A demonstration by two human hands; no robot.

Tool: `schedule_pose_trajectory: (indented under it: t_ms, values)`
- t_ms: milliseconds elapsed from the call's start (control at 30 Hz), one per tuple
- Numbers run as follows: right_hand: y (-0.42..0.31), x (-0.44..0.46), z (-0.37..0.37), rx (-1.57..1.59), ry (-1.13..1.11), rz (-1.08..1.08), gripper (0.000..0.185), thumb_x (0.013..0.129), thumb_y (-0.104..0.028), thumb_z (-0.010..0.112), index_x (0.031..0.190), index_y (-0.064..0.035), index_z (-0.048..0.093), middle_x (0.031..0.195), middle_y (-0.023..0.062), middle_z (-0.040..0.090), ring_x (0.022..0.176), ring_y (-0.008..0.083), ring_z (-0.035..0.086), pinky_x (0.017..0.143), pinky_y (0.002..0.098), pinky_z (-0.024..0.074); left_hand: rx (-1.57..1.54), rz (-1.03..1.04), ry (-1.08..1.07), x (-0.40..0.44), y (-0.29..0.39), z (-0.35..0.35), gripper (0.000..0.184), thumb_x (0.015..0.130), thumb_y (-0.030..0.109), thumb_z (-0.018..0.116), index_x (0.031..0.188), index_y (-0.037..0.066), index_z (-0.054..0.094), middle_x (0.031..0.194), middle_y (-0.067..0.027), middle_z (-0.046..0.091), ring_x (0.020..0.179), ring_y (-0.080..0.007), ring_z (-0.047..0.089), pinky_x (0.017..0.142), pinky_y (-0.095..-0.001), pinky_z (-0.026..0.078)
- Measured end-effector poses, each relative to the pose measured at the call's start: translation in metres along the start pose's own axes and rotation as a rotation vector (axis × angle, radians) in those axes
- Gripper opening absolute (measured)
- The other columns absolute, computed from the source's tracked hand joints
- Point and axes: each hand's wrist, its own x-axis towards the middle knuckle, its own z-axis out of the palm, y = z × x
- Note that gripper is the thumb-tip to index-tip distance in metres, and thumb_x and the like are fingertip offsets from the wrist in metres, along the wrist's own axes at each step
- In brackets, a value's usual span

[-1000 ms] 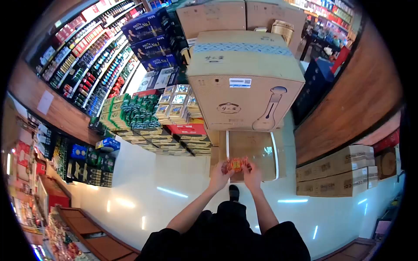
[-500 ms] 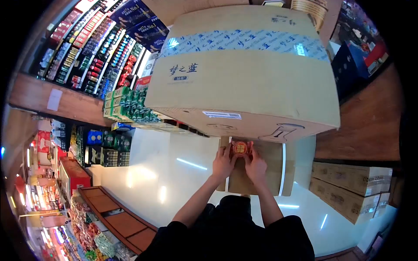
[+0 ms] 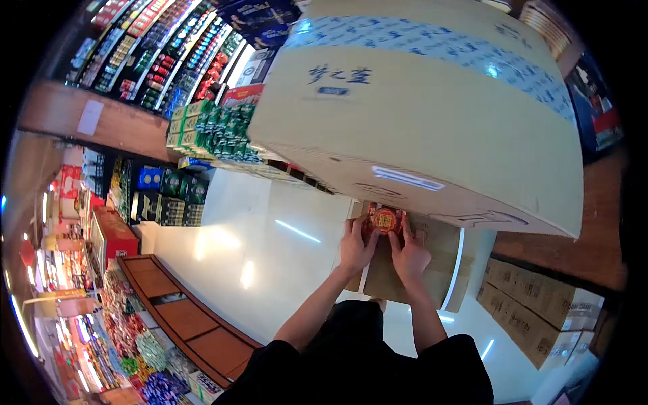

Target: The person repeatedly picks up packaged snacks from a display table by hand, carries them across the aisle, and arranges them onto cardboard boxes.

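Item: my left fingers [image 3: 373,238], narrow, pinched on the left end of a small red packet [image 3: 385,221]; thumb toward me, other fingers round the side.

Item: my right fingers [image 3: 408,234], likewise narrow, on the right end of the same packet. Neither hand is nearer; both touch it.

Item: the red packet, held up between my two sets of fingertips, just beyond the thumbs. Its longer axis appears to run crosswise, hand to hand; round gold-and-red label toward me. Ends partly covered by my fingers; underside hidden; print too small to read.

Item: brown box [image 3: 412,280], low, behind and below the packet, with a white strap [image 3: 454,273] near its right side. Partly covered by my hands and forearms; I cannot tell how far under the packet it lies.

Item: large carton [image 3: 418,121], beyond the packet, blue printed tape [image 3: 432,50] across its top. Its lower edge nearly meets the packet in view; I cannot tell the true gap. Top cut off by the frame.

Item: green packets [image 3: 229,131], stacked, left of the carton.

Item: long cartons [image 3: 526,293], right, lettering blurred.

Item: pale floor [image 3: 263,209], with light streaks.
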Motion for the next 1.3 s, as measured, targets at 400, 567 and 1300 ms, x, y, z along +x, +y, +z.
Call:
schedule_pose_trajectory:
  t_ms: [400,567,1300]
  values:
    - [-0.018,0.002,-0.013,-0.033,-0.080,0.006,0.078,0.081,-0.063,0.063,0.142,-0.0176,0.046,0.128,0.0233,0.055,0.115,0.0398,0.057,0.078,0.0504,0.0538,-0.223,-0.158,-0.075,0.007,-0.014,-0.025,0.054,0.088,0.029,0.069,0.125,-0.004,0.049,0.110,-0.0205,0.054,0.096,-0.0315,0.061,0.085,-0.0391,0.050]
    - [-0.013,-0.023,-0.009,0.116,0.011,0.043,0.077,0.081,-0.055,0.067,0.141,-0.0127,0.045,0.125,0.0234,0.055,0.116,0.0408,0.054,0.089,0.0507,0.0488,-0.496,-0.389,-0.049,-0.041,-0.091,-0.046,0.060,0.089,0.038,0.067,0.128,-0.004,0.050,0.113,-0.0202,0.060,0.099,-0.0264,0.062,0.087,-0.0366,0.049]
    - [-0.453,-0.505,0.157,-0.282,-1.547,-1.579,0.073,0.085,-0.045,0.064,0.139,-0.0006,0.043,0.135,0.0266,0.050,0.125,0.0381,0.050,0.105,0.0416,0.0407,-0.653,-1.146,1.124,-0.702,-0.420,-0.325,0.050,0.091,0.044,0.064,0.107,-0.003,0.064,0.097,-0.0126,0.068,0.092,-0.0204,0.062,0.085,-0.0337,0.049]
